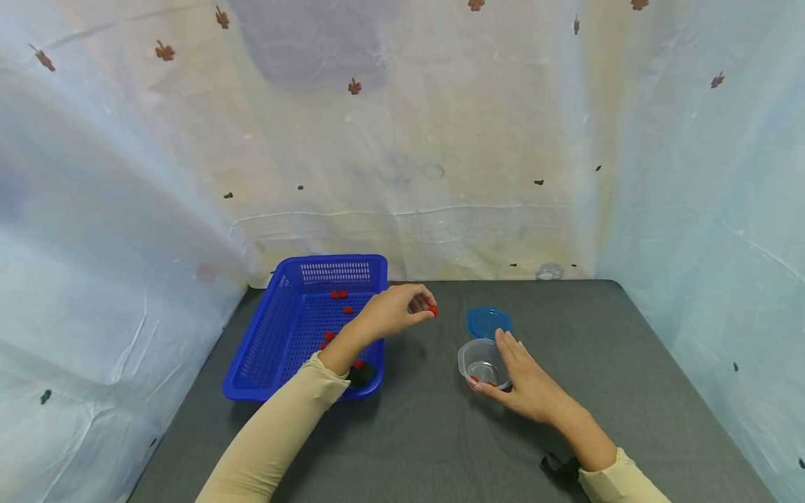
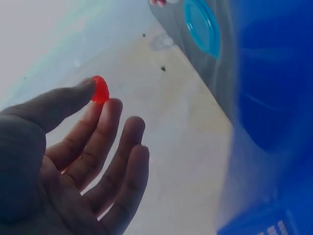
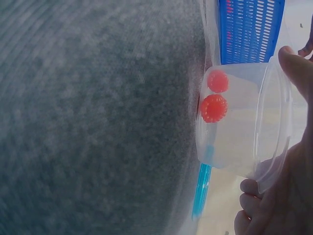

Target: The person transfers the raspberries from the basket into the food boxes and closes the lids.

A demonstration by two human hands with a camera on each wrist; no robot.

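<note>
Pinched between the thumb and fingertips of my left hand (image 1: 397,309) is a small red raspberry (image 2: 100,90). This hand is above the table, just right of the blue basket (image 1: 250,334). My right hand (image 1: 532,383) holds a clear plastic container (image 1: 465,360) around its rim, thumb on one side and fingers on the other. Two raspberries show low inside it through the wall, one being the larger red raspberry (image 3: 213,108). More red raspberries (image 1: 339,294) lie scattered in the basket; my left forearm covers part of its near right side.
A blue lid (image 1: 488,322) lies on the dark grey table (image 1: 402,447) just behind the container. A patterned sheet (image 1: 402,140) hangs along the table's back and sides. Black straps show at both wrists, such as the right wrist strap (image 1: 560,469).
</note>
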